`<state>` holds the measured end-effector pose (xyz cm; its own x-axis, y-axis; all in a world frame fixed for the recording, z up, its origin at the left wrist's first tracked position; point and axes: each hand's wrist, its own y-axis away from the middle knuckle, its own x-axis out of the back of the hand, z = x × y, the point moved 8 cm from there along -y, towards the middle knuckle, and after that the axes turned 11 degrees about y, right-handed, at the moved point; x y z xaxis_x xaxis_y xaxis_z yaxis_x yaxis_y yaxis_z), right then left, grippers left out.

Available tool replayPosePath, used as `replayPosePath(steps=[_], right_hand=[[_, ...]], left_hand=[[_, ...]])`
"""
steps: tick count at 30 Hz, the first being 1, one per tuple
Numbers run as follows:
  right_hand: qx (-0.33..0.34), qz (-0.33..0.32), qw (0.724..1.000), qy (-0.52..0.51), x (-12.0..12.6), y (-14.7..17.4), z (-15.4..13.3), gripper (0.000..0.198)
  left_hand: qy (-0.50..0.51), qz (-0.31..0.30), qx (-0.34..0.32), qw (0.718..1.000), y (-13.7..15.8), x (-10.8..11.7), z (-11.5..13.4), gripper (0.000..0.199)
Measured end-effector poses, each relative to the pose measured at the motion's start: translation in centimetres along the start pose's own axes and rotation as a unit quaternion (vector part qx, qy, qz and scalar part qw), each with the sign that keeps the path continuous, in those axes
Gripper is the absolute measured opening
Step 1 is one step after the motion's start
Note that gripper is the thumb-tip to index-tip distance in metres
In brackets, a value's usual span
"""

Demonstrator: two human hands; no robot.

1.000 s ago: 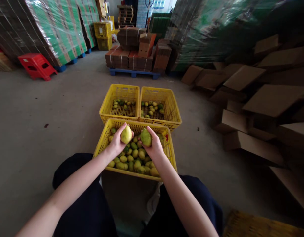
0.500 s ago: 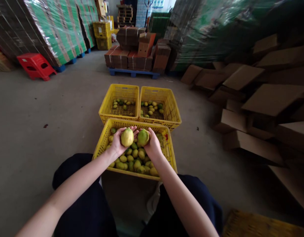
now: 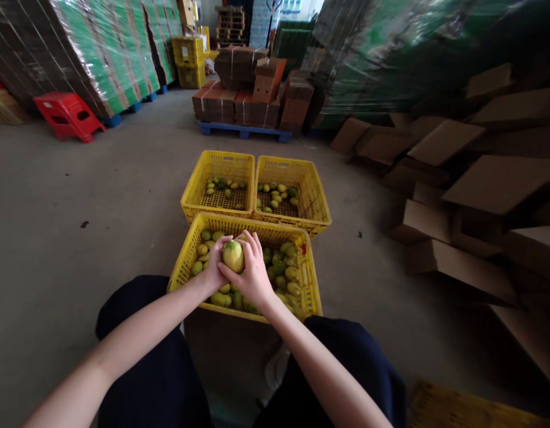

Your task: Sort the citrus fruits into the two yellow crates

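A yellow-green lemon [image 3: 233, 256] is held between my two hands above the front yellow crate [image 3: 311, 279]. My left hand [image 3: 214, 264] cups it from the left with curled fingers. From the right, my right hand [image 3: 255, 278] closes its thumb and fingers around the same fruit. Whether a second lemon is hidden behind the fingers I cannot tell. Below both hands, many yellow and green lemons [image 3: 280, 267] fill the crate, partly covered by my hands and wrists.
Behind the front crate stand a left yellow crate [image 3: 191, 187] and a right yellow crate [image 3: 317, 184], each with some lemons. Flattened cartons [image 3: 453, 178] are heaped at right. A red stool [image 3: 69, 116] stands at left, a blue pallet [image 3: 244, 132] with cartons farther back.
Half a second ago each hand held a separate lemon. My right hand has moved left onto the lemon at my left hand, and the greener one is no longer visible separately.
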<state>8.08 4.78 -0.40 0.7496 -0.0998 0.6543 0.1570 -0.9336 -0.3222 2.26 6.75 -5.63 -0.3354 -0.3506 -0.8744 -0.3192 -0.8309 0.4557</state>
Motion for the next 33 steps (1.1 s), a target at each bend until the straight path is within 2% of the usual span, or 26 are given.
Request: replayPosePath(steps=[4, 6, 8, 9, 11, 14, 17, 20, 23, 26, 29, 31, 33], right_hand=[[0.04, 0.034, 0.998, -0.032, 1.5, 0.0, -1.8, 0.052], [0.026, 0.038, 0.994, -0.099, 2.6, -0.1, -2.1, 0.052], [-0.023, 0.041, 0.978, -0.206, 3.7, -0.2, -1.5, 0.053], [-0.061, 0.051, 0.96, -0.269, 4.3, -0.4, -0.9, 0.053], [-0.146, 0.075, 0.905, -0.393, 5.1, -0.6, 0.7, 0.046], [-0.24, 0.038, 0.811, -0.533, 4.4, -1.2, 2.3, 0.025], [-0.328, -0.008, 0.731, -0.598, 2.5, -1.0, 3.2, 0.012], [-0.412, 0.007, 0.678, -0.608, 1.0, -0.1, 4.0, 0.009], [-0.465, 0.006, 0.657, -0.593, 0.0, 0.7, 4.4, 0.015], [-0.496, 0.002, 0.651, -0.575, -0.4, 1.0, 4.8, 0.024], [-0.503, -0.015, 0.649, -0.571, -0.7, 1.0, 4.9, 0.029], [-0.502, -0.022, 0.646, -0.575, -0.8, 1.0, 5.0, 0.027], [-0.493, -0.005, 0.649, -0.58, -0.7, 1.0, 5.1, 0.018]], left_hand=[[-0.003, -0.044, -0.002, 0.999, 0.2, -0.7, 0.6, 0.041], [-0.014, -0.024, -0.015, 0.999, 0.4, -1.1, 1.5, 0.039], [-0.017, 0.026, -0.028, 0.999, 0.5, -1.1, 2.3, 0.034], [-0.014, 0.051, -0.034, 0.998, 0.5, -1.1, 2.8, 0.03], [-0.002, 0.09, -0.034, 0.995, 0.3, -0.9, 3.2, 0.022], [0.012, 0.119, -0.007, 0.993, -0.3, -0.2, 3.1, 0.021], [0.027, 0.129, -0.016, 0.991, -0.7, 0.6, 3.1, 0.029], [0.027, 0.125, -0.038, 0.991, -0.7, 1.0, 3.3, 0.038], [0.017, 0.117, -0.043, 0.992, -0.3, 0.8, 3.3, 0.045], [0.009, 0.11, -0.052, 0.993, 0.2, 0.4, 3.4, 0.036], [-0.005, 0.127, -0.089, 0.988, 0.5, 0.5, 4.1, 0.013], [-0.004, 0.133, -0.091, 0.987, 0.5, 0.6, 4.2, 0.013], [0.008, 0.118, -0.068, 0.991, 0.3, 0.4, 3.9, 0.021]])
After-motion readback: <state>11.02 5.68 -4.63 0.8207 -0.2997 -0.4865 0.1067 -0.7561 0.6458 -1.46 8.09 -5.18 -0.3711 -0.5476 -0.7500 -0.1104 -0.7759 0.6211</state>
